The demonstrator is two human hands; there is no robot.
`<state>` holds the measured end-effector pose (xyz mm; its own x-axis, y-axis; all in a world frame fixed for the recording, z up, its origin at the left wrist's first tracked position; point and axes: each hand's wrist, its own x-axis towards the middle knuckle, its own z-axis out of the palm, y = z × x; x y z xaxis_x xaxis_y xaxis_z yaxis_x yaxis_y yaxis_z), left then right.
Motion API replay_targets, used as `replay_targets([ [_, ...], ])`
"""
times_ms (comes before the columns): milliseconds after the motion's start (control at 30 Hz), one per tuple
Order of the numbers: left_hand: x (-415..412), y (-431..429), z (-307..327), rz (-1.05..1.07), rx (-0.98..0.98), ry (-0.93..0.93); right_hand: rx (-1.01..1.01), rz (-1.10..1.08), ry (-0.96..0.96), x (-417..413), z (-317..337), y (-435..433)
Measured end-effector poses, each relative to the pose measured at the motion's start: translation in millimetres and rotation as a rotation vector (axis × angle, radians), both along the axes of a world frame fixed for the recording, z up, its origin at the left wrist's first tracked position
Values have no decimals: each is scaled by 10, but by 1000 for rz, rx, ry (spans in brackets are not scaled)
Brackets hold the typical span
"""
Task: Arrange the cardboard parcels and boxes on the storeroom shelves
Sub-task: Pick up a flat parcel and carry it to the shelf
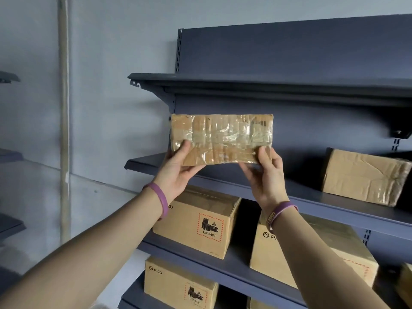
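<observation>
Forearms raised, purple wristbands [161, 201] on both. Left hand [178, 172] and right hand [265, 175] pinch lower corners of taped parcel [220, 139], thumbs on front. Parcel in air, before gap between shelf [312, 195] and top shelf [245, 82]. Risks: glossy tape looks slick, corner-only grip may slip; parcel could drop onto boxes [200, 228] beneath, or catch shelf lip.

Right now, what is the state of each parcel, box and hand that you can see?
Taped parcel: shut, held by both hands.
Left hand: grips parcel's lower left corner.
Right hand: grips its lower right corner.
Crumpled box: shut, dented, on the middle shelf.
Labelled box: shut, on the shelf below.
</observation>
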<state>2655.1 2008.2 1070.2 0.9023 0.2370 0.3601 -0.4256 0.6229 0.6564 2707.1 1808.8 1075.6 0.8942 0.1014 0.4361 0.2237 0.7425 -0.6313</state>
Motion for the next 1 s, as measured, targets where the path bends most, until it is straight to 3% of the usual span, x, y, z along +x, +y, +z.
replay_targets([
  [100,-60,128,-37,50,-50,-21,-51,107,35,-18,-19,-43],
  [300,-211,321,-51,117,-80,18,-20,258,292,20,12,-39],
  [433,-284,420,-54,72,27,27,-94,360,187,-39,78,43],
  [633,-261,240,2,56,-133,35,10,322,195,-195,31,297],
  [733,-231,45,-3,-48,-47,57,3,326,189,-290,43,391],
  [833,-225,-44,27,-106,-37,26,-97,310,171,-308,73,356],
  [1000,-270,2,113,7,-38,-19,-273,229,151,-272,4,141],
])
